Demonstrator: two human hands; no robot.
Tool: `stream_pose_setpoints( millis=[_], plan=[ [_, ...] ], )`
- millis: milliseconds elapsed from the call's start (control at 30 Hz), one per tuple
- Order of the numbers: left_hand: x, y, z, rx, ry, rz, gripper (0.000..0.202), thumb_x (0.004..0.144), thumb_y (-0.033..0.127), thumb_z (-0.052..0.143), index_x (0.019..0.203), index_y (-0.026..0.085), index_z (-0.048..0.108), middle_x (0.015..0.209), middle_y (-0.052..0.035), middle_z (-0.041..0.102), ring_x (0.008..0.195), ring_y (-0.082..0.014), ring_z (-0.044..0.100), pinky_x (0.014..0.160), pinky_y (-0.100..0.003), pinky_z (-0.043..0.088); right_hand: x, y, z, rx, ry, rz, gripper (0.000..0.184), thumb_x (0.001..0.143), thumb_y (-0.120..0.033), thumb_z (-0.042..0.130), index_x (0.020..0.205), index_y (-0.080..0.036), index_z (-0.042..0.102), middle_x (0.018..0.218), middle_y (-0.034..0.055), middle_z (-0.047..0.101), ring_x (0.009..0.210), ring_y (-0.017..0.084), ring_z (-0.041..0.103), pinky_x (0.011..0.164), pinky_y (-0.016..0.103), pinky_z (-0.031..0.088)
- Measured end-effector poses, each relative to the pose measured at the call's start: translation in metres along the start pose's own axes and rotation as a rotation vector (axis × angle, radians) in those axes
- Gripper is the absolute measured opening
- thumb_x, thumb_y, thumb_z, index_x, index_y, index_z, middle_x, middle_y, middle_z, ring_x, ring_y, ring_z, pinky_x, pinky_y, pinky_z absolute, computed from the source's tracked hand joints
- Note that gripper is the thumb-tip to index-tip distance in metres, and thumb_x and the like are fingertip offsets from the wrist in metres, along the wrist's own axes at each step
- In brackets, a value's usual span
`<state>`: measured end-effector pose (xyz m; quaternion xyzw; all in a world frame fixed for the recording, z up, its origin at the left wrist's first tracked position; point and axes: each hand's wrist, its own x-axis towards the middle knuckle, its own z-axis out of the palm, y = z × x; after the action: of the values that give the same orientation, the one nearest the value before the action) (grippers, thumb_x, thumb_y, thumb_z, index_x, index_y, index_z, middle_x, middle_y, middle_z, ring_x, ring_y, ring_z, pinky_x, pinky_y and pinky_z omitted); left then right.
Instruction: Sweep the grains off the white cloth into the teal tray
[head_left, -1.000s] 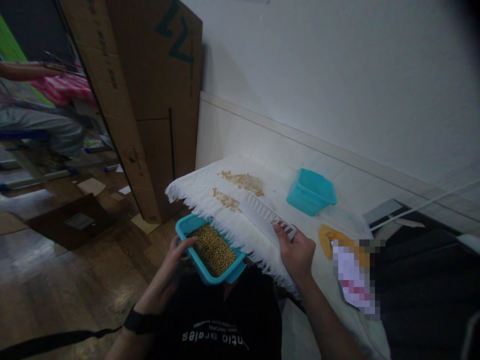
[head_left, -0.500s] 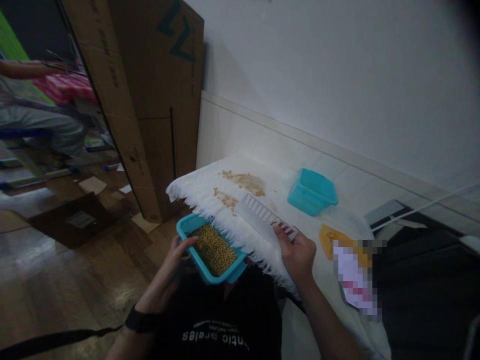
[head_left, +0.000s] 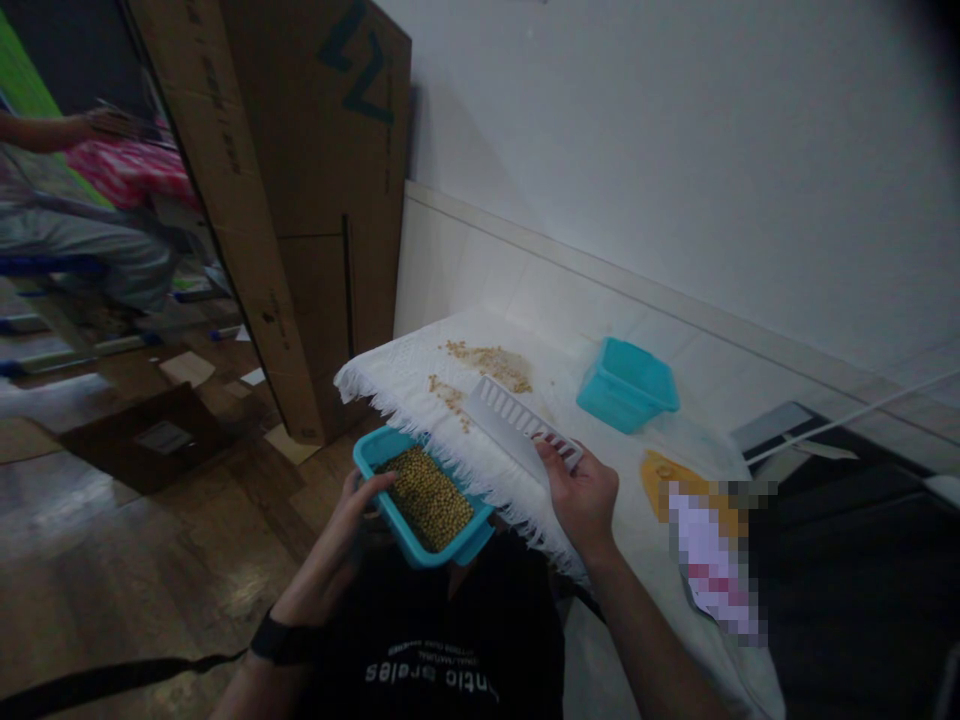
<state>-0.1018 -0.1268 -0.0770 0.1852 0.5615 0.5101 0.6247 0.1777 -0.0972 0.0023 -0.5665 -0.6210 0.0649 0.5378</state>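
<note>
Head cam: for the sweep, prob. best to hold the slotted tool (head_left: 504, 422) low on the tabletop cloth (head_left: 401, 362) & use short strokes toward the near edge, so loose beans (head_left: 501, 368) drop in the bin (head_left: 441, 556), not past it; bin's far rim should sit under the fringe (head_left: 517, 512) to catch strays. R hand (head_left: 586, 498) is closed round the tool's right end, thumb on top. L hand (head_left: 358, 508) grips the bin's left end, thumb over rim, other fingers mostly hidden. Bin, w/ beans inside, is just off the cloth's near edge; 2nd bin (head_left: 606, 395) stands far right, untouched.

Pale wall (head_left: 675, 150); brown plank floor (head_left: 112, 570); dim light.
</note>
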Motion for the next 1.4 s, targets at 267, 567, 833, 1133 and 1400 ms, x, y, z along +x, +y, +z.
stream_pose_setpoints(
  millis=[267,567,833,1133,1400],
  plan=[
    [-0.001,0.001,0.0,-0.016,-0.016,0.001,0.063,0.082,0.049,0.088,0.134,0.032,0.058,0.111,-0.008,0.075,0.078,-0.0263,0.077,0.066,-0.04,0.065,0.0,0.003,0.001,0.011,-0.085,-0.002,0.059,0.096,-0.073,0.074,0.089,-0.016,0.09,0.069,0.0073,0.082,0.053,0.022,0.073,0.052,0.027,0.055],
    [-0.001,-0.001,0.0,-0.004,-0.008,-0.003,0.059,0.086,0.049,0.084,0.136,0.032,0.059,0.112,-0.0073,0.075,0.076,-0.0248,0.077,0.063,-0.037,0.064,-0.003,-0.001,-0.001,0.045,-0.142,-0.039,0.042,0.098,-0.057,0.077,0.096,-0.017,0.091,0.077,0.0072,0.086,0.062,0.023,0.08,0.058,0.027,0.06],
    [-0.004,0.002,0.0,-0.013,-0.008,-0.01,0.063,0.084,0.05,0.087,0.138,0.032,0.059,0.113,-0.0086,0.077,0.079,-0.0263,0.077,0.069,-0.041,0.066,-0.01,-0.007,0.002,0.069,-0.092,-0.053,0.039,0.097,-0.055,0.075,0.091,-0.02,0.09,0.078,0.0068,0.087,0.061,0.023,0.081,0.057,0.027,0.062],
    [-0.004,0.003,0.001,-0.014,0.01,0.0,0.068,0.081,0.05,0.089,0.138,0.032,0.059,0.11,-0.0082,0.075,0.075,-0.0262,0.076,0.068,-0.042,0.064,-0.021,-0.011,0.002,0.071,-0.108,-0.084,0.035,0.098,-0.055,0.075,0.093,-0.023,0.091,0.086,0.0073,0.089,0.068,0.026,0.084,0.064,0.03,0.066],
    [-0.005,0.002,0.001,-0.009,-0.012,0.013,0.065,0.084,0.05,0.087,0.138,0.032,0.057,0.118,-0.0092,0.076,0.08,-0.0259,0.078,0.066,-0.038,0.064,-0.007,-0.006,0.005,0.024,0.006,0.019,0.06,0.096,-0.075,0.071,0.088,-0.018,0.088,0.073,0.0086,0.084,0.061,0.025,0.078,0.058,0.029,0.06]
  ],
)
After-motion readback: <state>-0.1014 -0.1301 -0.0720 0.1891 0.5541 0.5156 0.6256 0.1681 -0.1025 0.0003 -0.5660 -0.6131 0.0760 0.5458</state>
